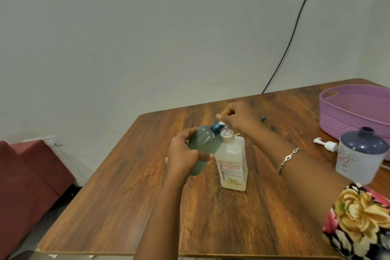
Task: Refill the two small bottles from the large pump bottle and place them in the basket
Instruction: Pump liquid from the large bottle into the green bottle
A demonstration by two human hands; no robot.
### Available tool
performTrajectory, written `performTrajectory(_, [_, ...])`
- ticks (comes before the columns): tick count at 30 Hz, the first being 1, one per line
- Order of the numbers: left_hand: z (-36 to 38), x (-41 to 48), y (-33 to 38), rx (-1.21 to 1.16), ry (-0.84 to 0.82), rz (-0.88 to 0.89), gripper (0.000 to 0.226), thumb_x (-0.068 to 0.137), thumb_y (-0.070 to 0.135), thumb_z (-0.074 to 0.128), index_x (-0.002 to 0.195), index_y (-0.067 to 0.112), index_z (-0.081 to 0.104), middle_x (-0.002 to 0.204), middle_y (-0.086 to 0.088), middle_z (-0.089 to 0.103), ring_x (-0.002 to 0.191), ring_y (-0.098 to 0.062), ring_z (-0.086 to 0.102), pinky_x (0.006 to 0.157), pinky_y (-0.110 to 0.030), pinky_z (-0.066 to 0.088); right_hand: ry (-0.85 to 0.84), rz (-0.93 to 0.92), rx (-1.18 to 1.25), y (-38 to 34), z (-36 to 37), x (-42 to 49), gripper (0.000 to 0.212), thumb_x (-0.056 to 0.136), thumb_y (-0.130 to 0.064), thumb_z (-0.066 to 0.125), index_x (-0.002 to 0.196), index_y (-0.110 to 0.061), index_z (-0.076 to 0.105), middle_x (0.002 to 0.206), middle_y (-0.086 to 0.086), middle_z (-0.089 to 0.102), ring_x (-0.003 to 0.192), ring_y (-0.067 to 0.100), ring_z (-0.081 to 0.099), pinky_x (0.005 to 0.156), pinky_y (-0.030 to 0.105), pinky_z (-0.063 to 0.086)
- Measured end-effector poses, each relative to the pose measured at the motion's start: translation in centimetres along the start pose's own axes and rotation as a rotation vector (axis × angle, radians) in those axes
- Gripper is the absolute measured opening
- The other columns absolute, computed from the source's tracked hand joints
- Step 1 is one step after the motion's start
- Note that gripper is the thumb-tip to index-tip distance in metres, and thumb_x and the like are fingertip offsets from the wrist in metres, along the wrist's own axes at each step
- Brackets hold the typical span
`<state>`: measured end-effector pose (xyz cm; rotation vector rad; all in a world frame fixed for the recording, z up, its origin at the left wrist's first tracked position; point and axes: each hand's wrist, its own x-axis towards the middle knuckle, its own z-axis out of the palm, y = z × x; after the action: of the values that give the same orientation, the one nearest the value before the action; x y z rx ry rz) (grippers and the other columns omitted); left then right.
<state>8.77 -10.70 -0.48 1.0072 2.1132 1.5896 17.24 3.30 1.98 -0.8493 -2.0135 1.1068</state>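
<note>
The large pump bottle (pixel 233 165), pale and translucent with a red-lettered label, stands upright mid-table. My right hand (pixel 238 118) grips its white pump head from above. My left hand (pixel 185 156) grips a small green translucent bottle (pixel 205 143), tilted so its blue neck meets the pump spout. A second small bottle (pixel 362 154), pale with a dark blue shoulder and an uncapped neck, stands at the right. The purple basket (pixel 354 114) sits at the far right of the table.
A loose white pump cap (pixel 326 144) lies between the basket and the second bottle. A small dark cap (pixel 263 118) lies behind my right hand. A black cable (pixel 295 27) hangs down the wall. A red seat (pixel 27 171) stands left of the wooden table (pixel 147 207).
</note>
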Motion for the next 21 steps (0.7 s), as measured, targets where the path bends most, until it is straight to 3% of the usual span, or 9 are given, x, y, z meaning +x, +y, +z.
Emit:
performTrajectory(7, [0.2, -0.1, -1.1, 0.017, -0.030, -0.024, 0.072, 0.052, 0.001, 0.084, 0.115, 0.025, 0.061, 0.112, 0.007, 0.061, 0.106, -0.018, 0.056, 0.093, -0.049, 0.047, 0.046, -0.009, 0.033, 1.5, 1.0, -0.7, 0.025, 0.085, -0.017, 0.063, 0.062, -0.016, 0.052, 0.063, -0.003, 0.055, 0.060, 0.010, 0.051, 0.065, 0.026, 0.046])
performTrajectory(13, [-0.1, 0.4, 0.1, -0.009, -0.021, 0.010, 0.071, 0.052, -0.005, 0.083, 0.111, 0.026, 0.060, 0.106, 0.010, 0.059, 0.103, -0.017, 0.055, 0.090, -0.041, 0.049, 0.015, -0.030, 0.027, 0.0, -0.2, -0.2, 0.024, 0.082, -0.018, 0.067, 0.062, -0.016, 0.054, 0.063, -0.006, 0.057, 0.059, 0.004, 0.052, 0.053, 0.018, 0.038])
performTrajectory(21, [0.4, 0.2, -1.1, -0.016, -0.015, -0.019, 0.076, 0.050, -0.008, 0.082, 0.117, 0.019, 0.060, 0.113, -0.001, 0.059, 0.105, -0.021, 0.055, 0.091, -0.043, 0.048, 0.082, -0.068, 0.044, 1.5, 0.9, -0.8, 0.028, 0.082, -0.017, 0.066, 0.058, -0.017, 0.051, 0.061, -0.005, 0.053, 0.058, 0.006, 0.048, 0.061, 0.025, 0.043])
